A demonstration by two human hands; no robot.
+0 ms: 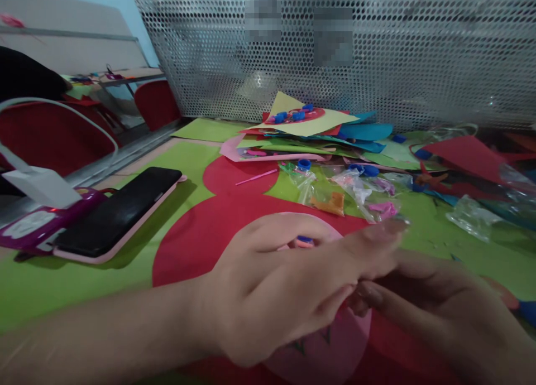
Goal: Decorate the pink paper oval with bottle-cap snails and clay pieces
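Observation:
My left hand (pixel 288 284) reaches in from the left over a pink paper circle (pixel 335 349) with dark marks drawn on it. Its fingers are closed against my right hand (pixel 444 312), and the two meet at the fingertips. A small bit of reddish pink shows beneath the joined fingers; what they hold is hidden. A small blue and orange piece (pixel 305 241) peeks out beyond my left knuckles. Under the circle lies a large red paper shape of joined rounds (pixel 184 245), with a thin pink stick (pixel 257 177) across its smaller round.
Small plastic bags (pixel 329 201) of coloured clay and blue lids (pixel 304 164) lie beyond my hands. Behind them is a stack of coloured paper (pixel 310 127) against a perforated metal panel (pixel 335 83). At left, a phone (pixel 125 209) rests by a purple device (pixel 86 206) with a white plug.

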